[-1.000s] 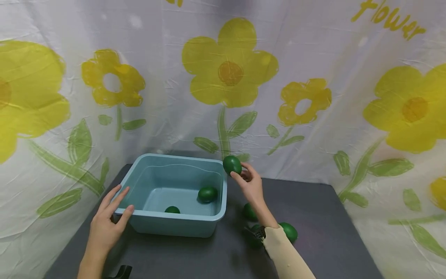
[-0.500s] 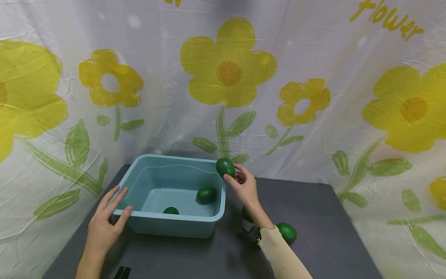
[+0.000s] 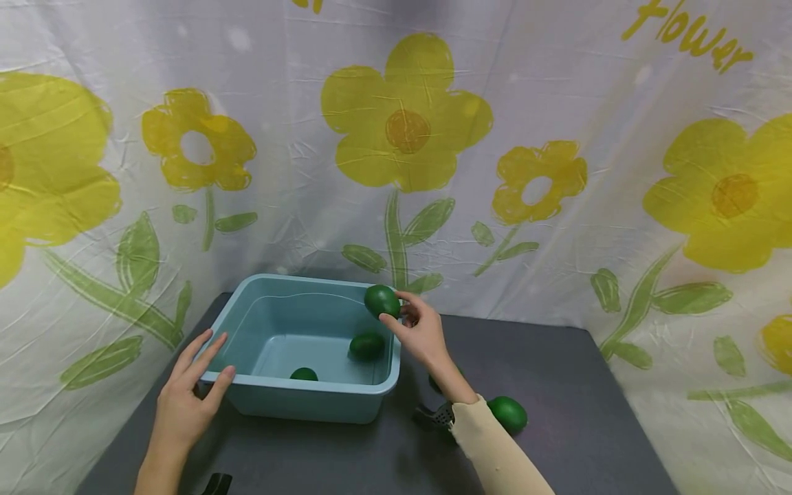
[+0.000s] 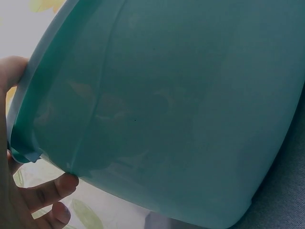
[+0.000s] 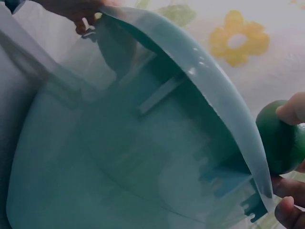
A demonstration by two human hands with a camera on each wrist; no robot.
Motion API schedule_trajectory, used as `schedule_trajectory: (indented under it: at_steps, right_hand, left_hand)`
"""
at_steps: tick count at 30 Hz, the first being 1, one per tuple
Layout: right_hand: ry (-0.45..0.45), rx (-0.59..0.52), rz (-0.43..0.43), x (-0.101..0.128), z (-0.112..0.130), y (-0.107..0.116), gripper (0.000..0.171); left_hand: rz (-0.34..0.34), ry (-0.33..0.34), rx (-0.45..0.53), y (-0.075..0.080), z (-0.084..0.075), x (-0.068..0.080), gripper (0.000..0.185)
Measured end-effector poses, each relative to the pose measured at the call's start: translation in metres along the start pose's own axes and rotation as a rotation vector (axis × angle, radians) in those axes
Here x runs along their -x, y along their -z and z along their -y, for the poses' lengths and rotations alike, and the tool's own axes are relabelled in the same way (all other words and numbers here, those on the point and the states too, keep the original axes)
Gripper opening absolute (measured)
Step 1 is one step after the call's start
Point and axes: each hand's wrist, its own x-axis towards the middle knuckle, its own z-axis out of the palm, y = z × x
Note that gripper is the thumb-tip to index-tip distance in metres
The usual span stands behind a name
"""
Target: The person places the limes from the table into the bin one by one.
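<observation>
My right hand (image 3: 423, 337) pinches a dark green oval fruit (image 3: 381, 302) between thumb and fingers, above the right rim of a light blue plastic tub (image 3: 303, 402). In the right wrist view that fruit (image 5: 280, 138) shows beyond the tub's rim, partly covered by the fingers. Inside the tub lie two similar fruits, one by the right wall (image 3: 366, 346) and one half hidden behind the front rim (image 3: 304, 374). My left hand (image 3: 185, 405) holds the tub's front left corner, its thumb at the front rim and its fingers along the left side.
More green fruits lie on the dark grey table (image 3: 588, 412) right of the tub: one fruit (image 3: 509, 415) beside the right sleeve, others partly behind the forearm. A white curtain (image 3: 284, 137) with yellow flowers stands behind. A black wrist mount (image 3: 218, 484) shows near my left forearm.
My right hand has carried the fruit leftward and slightly down, from beside the tub's right rim to over its inside. My left hand and the tub stay in place.
</observation>
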Motion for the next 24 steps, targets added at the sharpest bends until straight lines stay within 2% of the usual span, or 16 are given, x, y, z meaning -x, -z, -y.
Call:
schedule_trajectory:
  at_steps: [12,24]
  right_hand:
    - [0.057,0.105,0.050,-0.004,0.003,-0.001,0.053]
    - [0.140,0.296,0.109,-0.013,0.004,-0.003,0.054]
  left_hand:
    - [0.002,0.008,0.030,0.001,0.000,0.000,0.060]
    - [-0.004,0.018,0.036,0.000,0.000,0.000,0.060]
